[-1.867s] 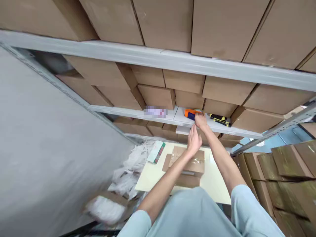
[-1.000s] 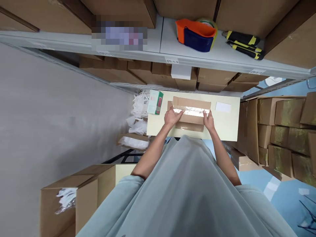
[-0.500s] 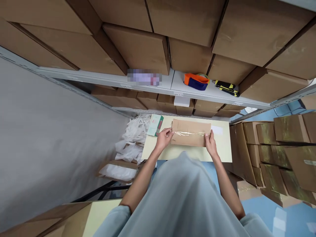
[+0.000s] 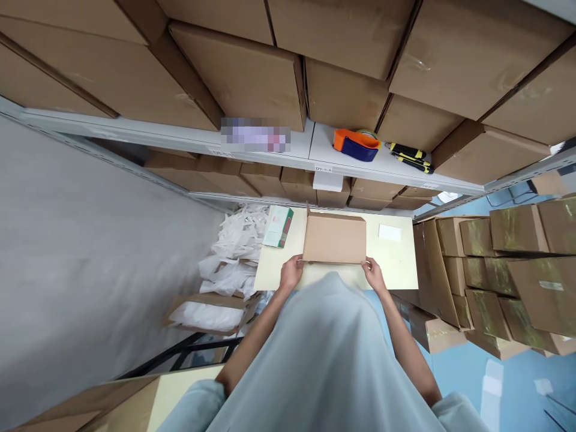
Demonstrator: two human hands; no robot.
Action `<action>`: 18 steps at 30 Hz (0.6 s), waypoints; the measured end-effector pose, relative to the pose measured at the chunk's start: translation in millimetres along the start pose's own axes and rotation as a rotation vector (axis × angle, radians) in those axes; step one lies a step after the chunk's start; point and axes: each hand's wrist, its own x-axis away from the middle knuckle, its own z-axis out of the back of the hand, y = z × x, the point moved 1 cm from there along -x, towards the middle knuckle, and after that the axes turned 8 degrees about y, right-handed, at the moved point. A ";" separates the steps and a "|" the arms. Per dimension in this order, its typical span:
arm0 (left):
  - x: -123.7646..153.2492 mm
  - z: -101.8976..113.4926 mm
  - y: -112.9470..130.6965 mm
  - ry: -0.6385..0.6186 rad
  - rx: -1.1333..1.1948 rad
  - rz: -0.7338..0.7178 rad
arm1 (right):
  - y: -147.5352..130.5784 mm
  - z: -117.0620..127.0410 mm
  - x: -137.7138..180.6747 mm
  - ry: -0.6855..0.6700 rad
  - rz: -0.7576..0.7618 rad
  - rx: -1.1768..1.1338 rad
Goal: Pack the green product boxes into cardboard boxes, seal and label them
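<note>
A brown cardboard box (image 4: 335,239) lies on the pale yellow table (image 4: 396,264), with a narrow flap standing up at its far left corner. My left hand (image 4: 292,272) grips the box's near left corner between thumb and fingers. At the near right corner, my right hand (image 4: 373,274) pinches the cardboard the same way. Left of the box is a green and white carton (image 4: 278,227). A small white card (image 4: 389,232) lies to the right of the box.
Above the table, a shelf (image 4: 324,150) bears large cardboard boxes, an orange and blue tape dispenser (image 4: 357,145) and black and yellow cutters (image 4: 410,157). White packing scraps (image 4: 240,240) are heaped at left. Stacked taped boxes (image 4: 490,264) stand at right.
The box's clear-taped face is no longer on top; a plain face with a raised flap shows instead. Both hands have moved down to its near corners, and the white card is uncovered.
</note>
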 end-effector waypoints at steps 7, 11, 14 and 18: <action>-49.9 12.0 17.2 0.035 0.019 -0.018 | 4.1 -1.2 -36.4 0.047 -0.013 0.028; -79.4 8.5 52.6 0.064 0.070 -0.047 | -18.2 -9.3 -74.7 0.058 0.009 0.012; -81.3 12.6 66.6 0.086 0.100 -0.069 | -35.4 -12.2 -85.3 0.059 0.031 -0.010; -58.8 24.9 62.8 0.103 0.151 -0.118 | -50.2 4.7 -71.3 0.062 0.050 -0.033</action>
